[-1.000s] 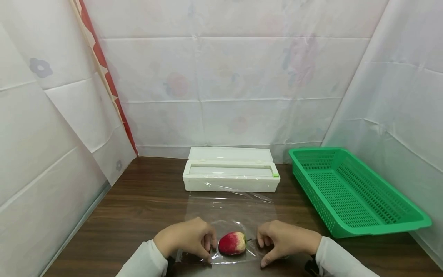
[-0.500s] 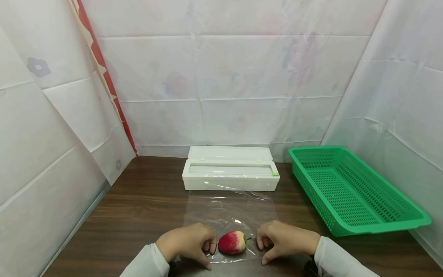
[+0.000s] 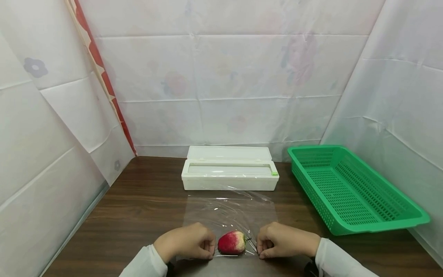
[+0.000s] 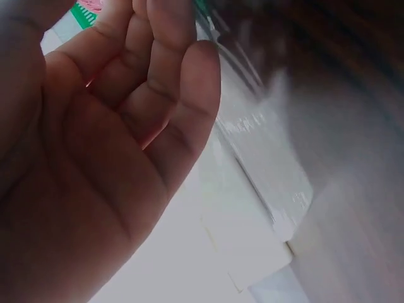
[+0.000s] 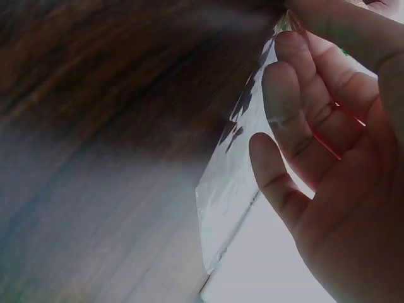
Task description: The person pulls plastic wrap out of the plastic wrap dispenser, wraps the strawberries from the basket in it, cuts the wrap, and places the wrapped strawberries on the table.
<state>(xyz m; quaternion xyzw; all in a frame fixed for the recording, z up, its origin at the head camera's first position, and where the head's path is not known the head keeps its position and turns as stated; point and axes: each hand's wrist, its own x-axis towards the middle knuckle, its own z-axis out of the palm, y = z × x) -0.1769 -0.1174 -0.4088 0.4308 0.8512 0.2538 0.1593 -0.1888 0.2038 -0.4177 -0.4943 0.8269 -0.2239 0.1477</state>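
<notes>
A red and pale yellow apple (image 3: pixel 232 242) lies on its side on a sheet of clear plastic wrap (image 3: pixel 228 209), its stem to the right. The wrap stretches from the white wrap dispenser (image 3: pixel 230 183) toward the near edge of the table. Left of the apple, my left hand (image 3: pixel 189 241) pinches the near edge of the wrap between thumb and fingers. On the other side my right hand (image 3: pixel 287 241) pinches the same edge. Both wrist views show curled fingers, but the left thumb and fingertips (image 4: pixel 201 72) are partly cut off there. Taut film (image 5: pixel 221 189) shows beside the right hand.
Behind the wrap, the dispenser's lid (image 3: pixel 229 152) stands raised, and a green cutter tab sits at its right end. A green perforated basket (image 3: pixel 313 196) stands at the right. White patterned sheets (image 3: pixel 228 77) enclose the dark wooden table (image 3: pixel 138 200).
Thumbs and fingertips of both hands have closed together on the wrap's near edge. That edge has drawn up closer to the apple, and the film shows new creases. The apple stays in place.
</notes>
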